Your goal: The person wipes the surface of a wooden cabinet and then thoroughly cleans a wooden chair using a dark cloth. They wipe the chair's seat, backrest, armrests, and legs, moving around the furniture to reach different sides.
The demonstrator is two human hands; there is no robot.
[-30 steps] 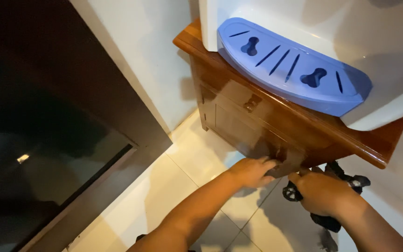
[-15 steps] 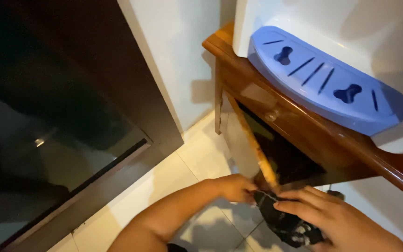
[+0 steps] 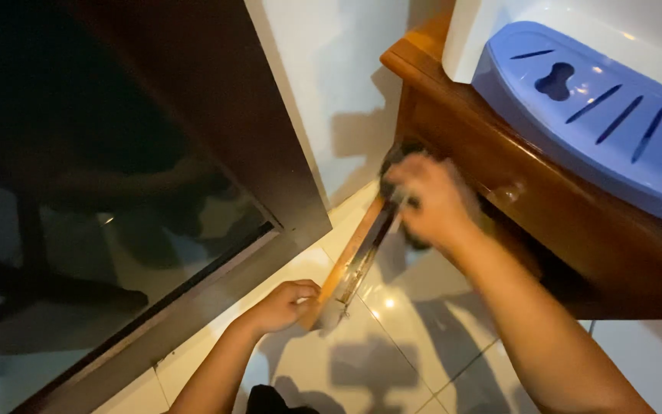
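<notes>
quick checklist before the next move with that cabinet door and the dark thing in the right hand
1. Left hand grips the outer edge of the open cabinet door: ok.
2. Door swung wide open: ok.
3. Right hand holds a dark object at the cabinet opening: ok, though what the object is, cannot tell, it is blurred.
4. Room inside the cabinet: cannot tell, too dark.
5. Blue tray on the cabinet top sits clear of both hands: ok.
6. Tiled floor under the door free of obstacles: ok.
</notes>
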